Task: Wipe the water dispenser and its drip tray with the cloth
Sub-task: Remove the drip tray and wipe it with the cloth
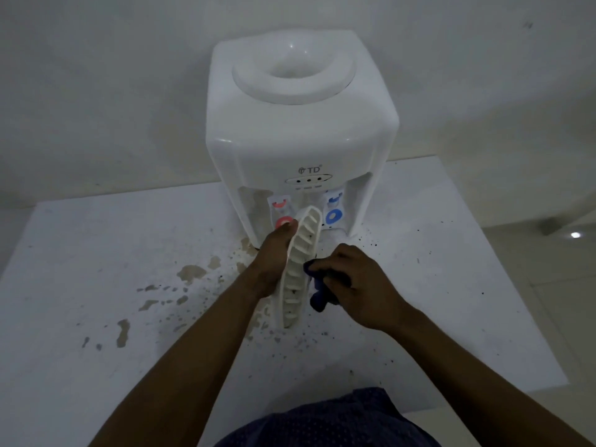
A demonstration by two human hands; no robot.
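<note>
A white tabletop water dispenser [300, 124] stands at the back of a white table [96, 269], with a red tap on its left and a blue tap [333, 216] on its right. My left hand [274, 256] holds the white slotted drip tray [298, 269] tilted on edge in front of the taps. My right hand [351, 285] grips a dark blue cloth [319, 295] and presses it against the tray's right side.
Brown stains [190, 274] and dark specks are spread over the table left of and below my hands. A wall rises right behind the dispenser. The table's right edge drops to a tiled floor [548, 285]. My dark blue clothing shows at the bottom.
</note>
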